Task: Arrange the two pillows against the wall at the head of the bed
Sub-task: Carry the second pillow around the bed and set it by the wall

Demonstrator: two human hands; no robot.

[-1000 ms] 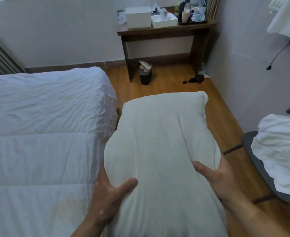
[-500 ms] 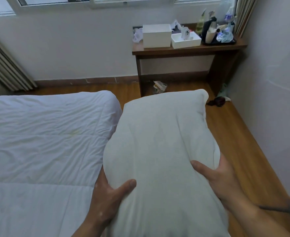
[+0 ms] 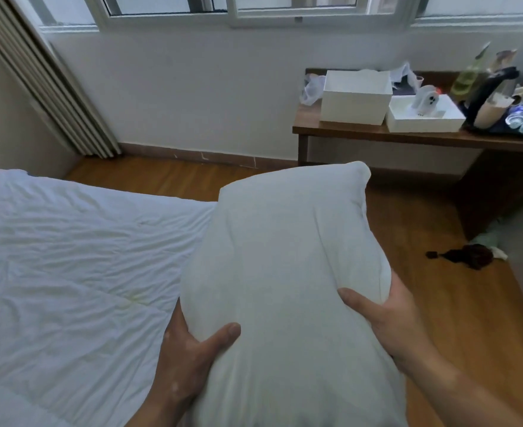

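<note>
I hold one white pillow [image 3: 285, 266] lengthwise in front of me, above the right edge of the bed [image 3: 69, 266]. My left hand [image 3: 189, 352] grips its left side, thumb pressed into the top. My right hand [image 3: 386, 322] clasps its right side, thumb on top. The bed is covered with a wrinkled white duvet and fills the left half of the view. A second pillow is not in view. The head of the bed is out of frame.
A wooden desk [image 3: 408, 137] stands at the back right under the window, carrying a white box [image 3: 355, 97], a tray and bottles. A dark object [image 3: 466, 257] lies on the wooden floor [image 3: 439, 303]. Curtains [image 3: 47, 84] hang at the left.
The view has turned left and upward: the chair with white linen has left the frame and the window has appeared. Both hands keep the same grip on the pillow.
</note>
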